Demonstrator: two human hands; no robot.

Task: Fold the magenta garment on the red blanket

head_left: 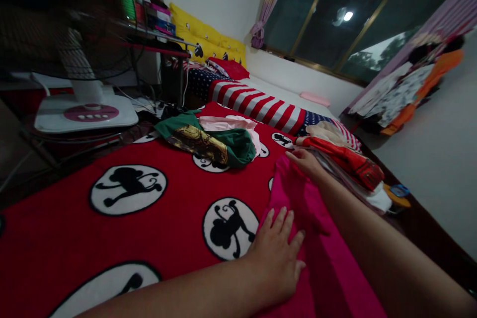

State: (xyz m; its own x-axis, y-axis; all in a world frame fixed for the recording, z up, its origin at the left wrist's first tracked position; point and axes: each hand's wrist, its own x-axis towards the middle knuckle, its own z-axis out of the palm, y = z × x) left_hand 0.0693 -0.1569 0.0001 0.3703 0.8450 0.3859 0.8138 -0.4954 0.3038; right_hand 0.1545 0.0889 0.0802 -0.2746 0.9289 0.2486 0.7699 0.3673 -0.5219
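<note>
A bright pink garment (331, 263) lies stretched out in front of me on the red bedspread. My left hand (278, 253) rests flat on it with the fingers spread. Farther off, at the garment's far end, my right hand (306, 163) has its fingers closed on the edge of the cloth. Some folds bunch up beneath my right forearm. Beyond my left hand lies a crumpled green garment (238, 146) with a gold print, partly over a pale pink cloth (238, 123).
The red bedspread (179, 228) has black monkey figures in white ovals. To the right lies a pile with an orange-red garment (350, 161). A white fan base (85, 109) stands at left. Behind are another bed with a striped cover (257, 102) and clothes hanging (421, 89) by the window.
</note>
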